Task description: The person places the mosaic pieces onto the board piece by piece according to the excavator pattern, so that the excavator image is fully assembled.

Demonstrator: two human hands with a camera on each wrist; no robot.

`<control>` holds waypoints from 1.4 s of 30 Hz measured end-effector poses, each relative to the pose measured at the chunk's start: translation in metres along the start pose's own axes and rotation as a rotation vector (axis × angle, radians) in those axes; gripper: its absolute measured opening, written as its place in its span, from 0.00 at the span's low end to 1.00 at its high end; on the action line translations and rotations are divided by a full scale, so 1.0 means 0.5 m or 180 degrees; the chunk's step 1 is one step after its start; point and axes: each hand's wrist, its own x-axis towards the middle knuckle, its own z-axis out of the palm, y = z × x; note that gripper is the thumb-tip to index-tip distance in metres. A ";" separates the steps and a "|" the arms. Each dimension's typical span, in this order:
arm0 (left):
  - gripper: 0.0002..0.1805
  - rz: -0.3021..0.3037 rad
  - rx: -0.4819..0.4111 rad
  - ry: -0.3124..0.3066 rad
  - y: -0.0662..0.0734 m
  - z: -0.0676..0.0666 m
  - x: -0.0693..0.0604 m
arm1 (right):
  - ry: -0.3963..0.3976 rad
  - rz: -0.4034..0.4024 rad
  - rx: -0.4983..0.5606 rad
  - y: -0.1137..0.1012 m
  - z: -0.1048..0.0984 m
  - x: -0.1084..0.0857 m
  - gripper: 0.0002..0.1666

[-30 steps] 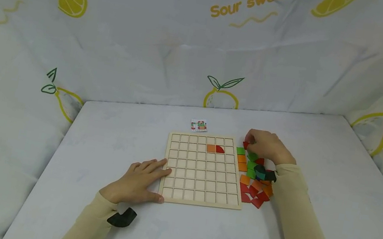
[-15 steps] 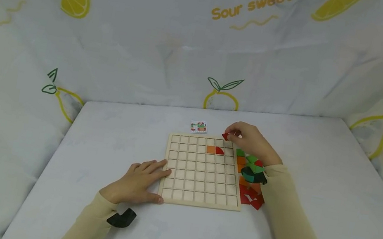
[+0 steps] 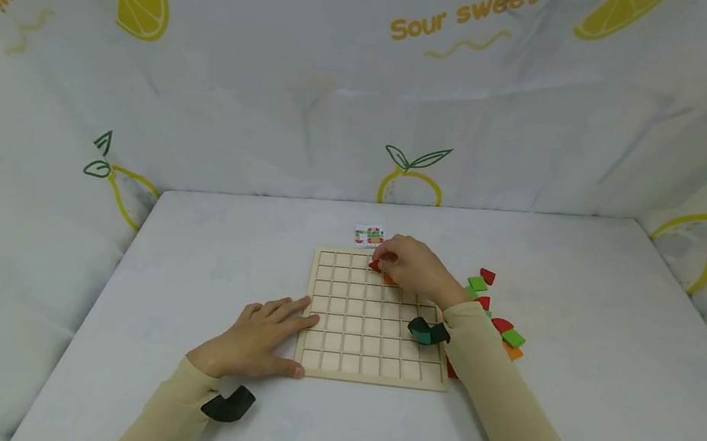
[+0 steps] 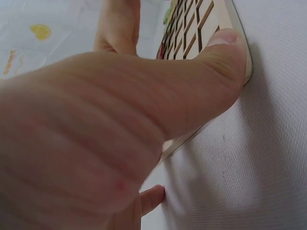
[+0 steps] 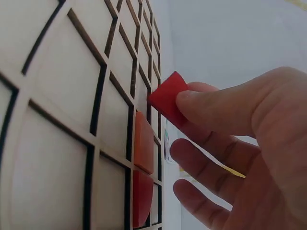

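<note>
A wooden grid board (image 3: 354, 324) lies on the table, divided into small square cells. My right hand (image 3: 417, 268) is over its far rows and pinches a red tile (image 5: 169, 94) between thumb and forefinger, tilted above the cells. Just beside that tile, an orange square tile (image 5: 143, 143) and a red rounded tile (image 5: 142, 198) sit in neighbouring cells; in the head view the hand mostly covers them. My left hand (image 3: 257, 336) rests at the board's left edge with fingers spread, its thumb (image 4: 223, 60) on the near corner.
Right of the board lie several loose tiles, among them a green tile (image 3: 514, 338) and a red tile (image 3: 487, 276); my right forearm hides part of this pile. A small printed pattern card (image 3: 368, 235) lies just beyond the board's far edge.
My right hand has carried the red tile from the loose pile leftward, over the board's far rows. My left hand stays at the board's edge.
</note>
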 end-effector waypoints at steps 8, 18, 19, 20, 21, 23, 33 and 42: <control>0.46 -0.0017 0.0009 -0.0002 0.002 0.000 0.001 | -0.0139 -0.0033 -0.0348 -0.001 0.015 0.003 0.10; 0.46 -0.0009 0.0006 -0.0003 -0.002 0.003 0.002 | -0.0134 -0.0152 -0.0843 -0.008 0.022 0.000 0.12; 0.46 -0.0010 0.0003 -0.0005 -0.002 0.003 0.002 | -0.0129 -0.0155 -0.0865 -0.009 0.023 0.000 0.12; 0.46 -0.0009 -0.0002 -0.0001 -0.002 0.003 0.002 | -0.0124 -0.0155 -0.0875 -0.010 0.024 0.000 0.13; 0.46 -0.0009 -0.0005 0.0001 -0.002 0.003 0.002 | -0.0120 -0.0152 -0.0893 -0.010 0.025 0.000 0.13; 0.46 -0.0005 -0.0014 0.0002 -0.002 0.003 0.002 | -0.0119 -0.0134 -0.0909 -0.012 0.027 0.000 0.14; 0.46 -0.0012 -0.0002 -0.0003 -0.001 0.001 0.003 | -0.0108 -0.0026 -0.1091 -0.026 0.027 -0.006 0.12; 0.46 -0.0057 -0.0025 -0.0030 0.002 0.000 0.002 | -0.0021 0.0135 -0.1002 -0.030 0.007 -0.025 0.16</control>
